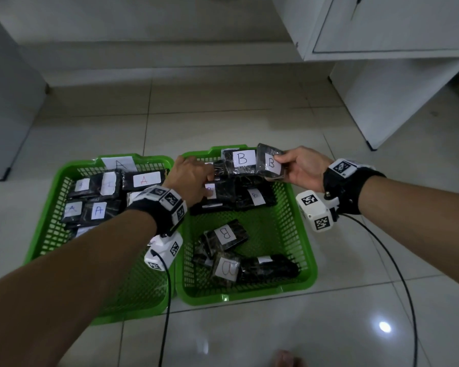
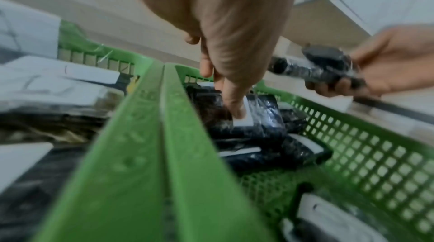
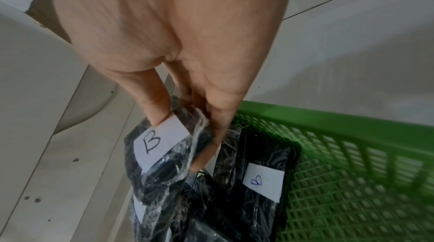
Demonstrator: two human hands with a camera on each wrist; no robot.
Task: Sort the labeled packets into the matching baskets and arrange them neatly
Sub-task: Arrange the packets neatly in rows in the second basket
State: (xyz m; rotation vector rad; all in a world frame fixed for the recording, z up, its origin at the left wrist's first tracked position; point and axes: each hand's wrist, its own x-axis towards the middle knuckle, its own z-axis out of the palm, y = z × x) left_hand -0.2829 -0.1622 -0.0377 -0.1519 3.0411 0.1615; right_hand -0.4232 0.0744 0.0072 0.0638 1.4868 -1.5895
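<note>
Slippage is the principal hazard; the held packet [image 1: 270, 162], black, film-wrapped and labelled B, is pinched at one end only by the right hand [image 1: 301, 168], so the glossy wrap could slide out of the grip, in which case the packet would drop askew onto the stack below or fall outside the right basket [image 1: 306, 250], since it hangs over the far rim at about 1 o'clock of that basket; a second hazard, by judgement, is disturbance of the row, as the left hand [image 1: 192, 181] reaches across from 9 o'clock and one straight finger presses the label of a flat packet [image 2: 246, 116] in the far half of the basket; excess pressure could shift neighbouring packets. In the right wrist view the thumb [image 3: 155, 108] lies on the label edge and the fingers [image 3: 218, 125] curl beneath the packet, gripping it; the packet extends away from the palm. The left basket [image 1: 64, 170], at 9 o'clock, holds packets labelled A; both baskets rest on the floor.
</note>
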